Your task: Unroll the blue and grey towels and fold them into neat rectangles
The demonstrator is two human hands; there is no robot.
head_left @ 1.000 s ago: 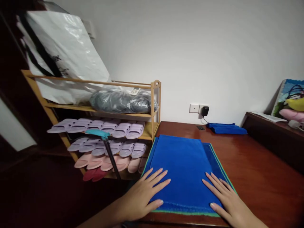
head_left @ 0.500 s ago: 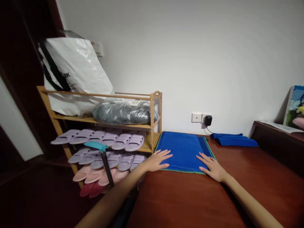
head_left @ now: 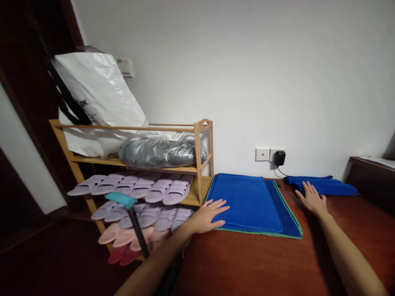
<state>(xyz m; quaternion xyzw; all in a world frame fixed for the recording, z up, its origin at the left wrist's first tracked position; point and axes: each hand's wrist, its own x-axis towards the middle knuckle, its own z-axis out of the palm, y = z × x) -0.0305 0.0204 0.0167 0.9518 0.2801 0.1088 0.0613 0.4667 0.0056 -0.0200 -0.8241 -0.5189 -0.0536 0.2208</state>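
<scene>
The spread left hand (head_left: 207, 216) is resting, ideally lightly, on flat cloths (head_left: 247, 201) at the table's (head_left: 240, 263) left edge, the spread right hand (head_left: 313, 201) seemingly hovering near folded cloth (head_left: 336, 187).

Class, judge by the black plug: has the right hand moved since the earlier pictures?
Yes: the right hand has moved rightward relative to the black plug, off the flat blue cloth.

One camera, worn on my head; facing forward, angled down. Near: tabletop (head_left: 247, 263), my left hand (head_left: 207, 216), my right hand (head_left: 312, 200). Far: white wall (head_left: 240, 82). Left: slipper rack (head_left: 199, 181). Right: dark ledge (head_left: 376, 181), partly cut off.
</scene>
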